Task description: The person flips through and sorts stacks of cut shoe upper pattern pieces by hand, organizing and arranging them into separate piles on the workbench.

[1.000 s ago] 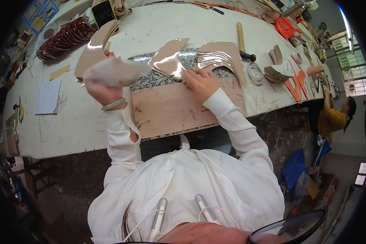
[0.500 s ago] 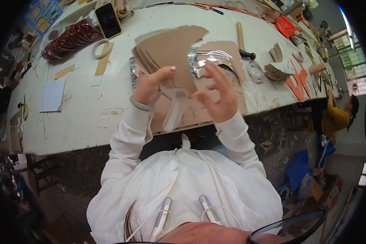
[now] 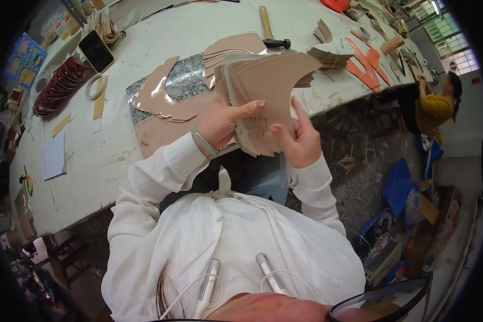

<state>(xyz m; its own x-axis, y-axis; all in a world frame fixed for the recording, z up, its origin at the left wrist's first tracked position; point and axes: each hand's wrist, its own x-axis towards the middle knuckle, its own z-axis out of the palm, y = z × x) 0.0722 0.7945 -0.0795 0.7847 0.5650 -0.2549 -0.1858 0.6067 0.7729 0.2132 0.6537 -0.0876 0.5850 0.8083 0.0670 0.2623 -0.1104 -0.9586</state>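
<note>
Between my hands is a stack of tan-pink cut sheets [image 3: 276, 72], probably leather, with curved outlines and fanned edges, tilted over the table's near edge. My left hand [image 3: 228, 121] is closed on its left side, thumb lying on top. My right hand [image 3: 301, 142] pinches the lower right side, thumb in front and fingers behind. Left of the stack, a shiny curved piece [image 3: 158, 94] lies on a speckled grey stone slab [image 3: 185, 86] and a flat pinkish sheet [image 3: 158, 131]. Beyond my hands, more shiny-edged curved pieces [image 3: 233, 44] rest in layers, partly hidden by the held stack.
A hammer [image 3: 265, 24] lies behind the layered pieces. Another fanned pile [image 3: 330, 53] and orange cut pieces [image 3: 367, 64] are to the right. A phone [image 3: 96, 51], tape roll [image 3: 95, 87] and notebook [image 3: 53, 155] lie left. A person in yellow [image 3: 433, 110] works at far right.
The held stack has moved right, uncovering the curved piece on the slab. My right hand, earlier apart with spread fingers, now grips the stack. The whole view has shifted.
</note>
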